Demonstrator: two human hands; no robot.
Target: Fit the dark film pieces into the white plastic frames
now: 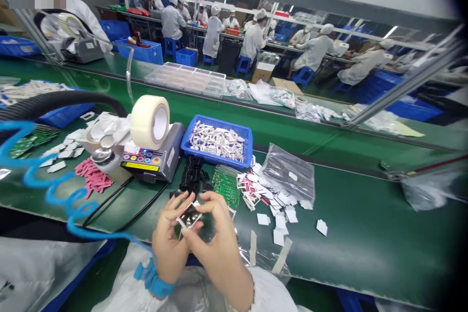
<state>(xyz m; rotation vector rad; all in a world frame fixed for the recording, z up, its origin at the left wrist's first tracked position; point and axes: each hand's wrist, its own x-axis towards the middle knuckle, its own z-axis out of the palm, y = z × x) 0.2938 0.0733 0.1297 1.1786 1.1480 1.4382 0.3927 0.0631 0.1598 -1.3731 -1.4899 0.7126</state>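
Note:
Both my hands hold one small display screen in a white frame, dark and shiny on its face, above the front edge of the bench. My left hand grips its left side, with a blue wrist strap and coiled cord at the wrist. My right hand pinches its right side between thumb and fingers. Just beyond lie green circuit boards and black parts. White frames and square white pieces are scattered to the right.
A blue tray holds many white frames. Left of it stands a tape dispenser with a tape roll on top. Pink strips and a metal-topped bottle lie further left. A grey bag sits right. Co-workers sit behind.

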